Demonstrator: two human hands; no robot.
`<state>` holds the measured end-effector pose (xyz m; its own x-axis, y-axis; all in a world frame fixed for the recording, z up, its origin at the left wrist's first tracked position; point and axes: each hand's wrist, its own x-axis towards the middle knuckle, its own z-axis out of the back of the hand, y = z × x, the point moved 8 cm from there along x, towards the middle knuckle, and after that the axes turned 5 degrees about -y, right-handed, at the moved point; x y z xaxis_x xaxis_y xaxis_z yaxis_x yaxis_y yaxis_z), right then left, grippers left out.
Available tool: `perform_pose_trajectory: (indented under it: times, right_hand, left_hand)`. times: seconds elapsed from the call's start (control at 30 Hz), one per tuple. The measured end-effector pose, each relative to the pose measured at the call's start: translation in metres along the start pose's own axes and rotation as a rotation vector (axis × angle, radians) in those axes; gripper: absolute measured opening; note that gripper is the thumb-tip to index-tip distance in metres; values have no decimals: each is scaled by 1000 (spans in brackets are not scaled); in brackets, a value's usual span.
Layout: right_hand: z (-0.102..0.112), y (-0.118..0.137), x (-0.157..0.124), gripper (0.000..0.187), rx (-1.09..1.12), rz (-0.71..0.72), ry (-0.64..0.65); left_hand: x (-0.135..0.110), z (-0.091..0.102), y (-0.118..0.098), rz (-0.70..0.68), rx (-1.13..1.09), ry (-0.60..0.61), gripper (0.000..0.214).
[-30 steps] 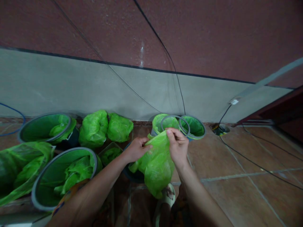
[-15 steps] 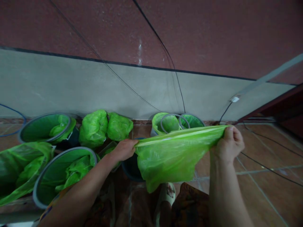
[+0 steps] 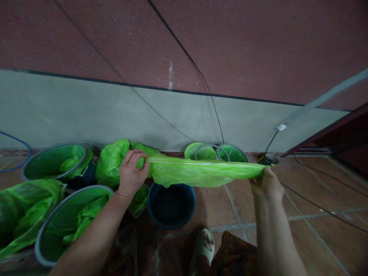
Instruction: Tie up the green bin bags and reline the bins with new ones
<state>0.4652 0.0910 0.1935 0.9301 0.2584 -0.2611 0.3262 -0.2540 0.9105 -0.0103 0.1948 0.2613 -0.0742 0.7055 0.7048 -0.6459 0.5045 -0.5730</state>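
Since the earlier frame, the green plastic bag is no longer hanging deep; its lower part is lying higher, in a narrow band, and is leaving the dark blue tub largely uncovered. The left hand is now standing more upright and farther left.

The left fingers are closing on one end of the bag's edge, thumb against curled fingers, with little gap. The right hand is gripping the opposite end, its fingers bent shut; its fingertips are partly hidden. The bag is stretching almost level between both hands, above the tub's far rim.

Beyond the bag, two green-lined bins, one left and one right, are standing by the wall, a grey hoop overlapping both in view. Behind the left hand, a bulging green bag is resting near the wall. A small container holding green plastic is sitting just left of the tub.

Farther left, two grey-rimmed bins, one rear and one front, are holding crumpled green plastic. A pale slipper is showing below, on the tiled floor.
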Motion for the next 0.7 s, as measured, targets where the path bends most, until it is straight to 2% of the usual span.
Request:
perform_pose_trajectory:
  times: [0.13, 0.2, 0.27, 0.33, 0.4, 0.47, 0.57, 0.7]
  right_hand:
    - [-1, -15, 16, 8, -57, -26, 58]
    - [-5, -20, 26, 14, -96, 4, 133]
    - [-8, -23, 33, 19, -112, 25, 182]
    - [-6, -25, 36, 21, -98, 6, 148]
    - [-5, -24, 36, 22, -73, -12, 118]
    - [-9, -20, 32, 21, -49, 7, 153]
    - [-14, -11, 26, 18, 0, 77, 200]
    - [-12, -4, 15, 17, 16, 113, 176]
  left_hand:
    - [-1, -4, 24, 397, -397, -2, 14]
    - [-2, -7, 26, 563, -625, 35, 16]
    - [-3, -8, 20, 670, -812, 135, 17]
    - [-5, -9, 11, 703, -899, 309, 16]
    - [-8, -10, 1, 655, -863, 501, 17]
    - [-9, -10, -2, 535, -710, 626, 19]
    - [-4, -8, 3, 280, -366, 632, 21]
    - [-4, -12, 9, 0, 9, 624, 32]
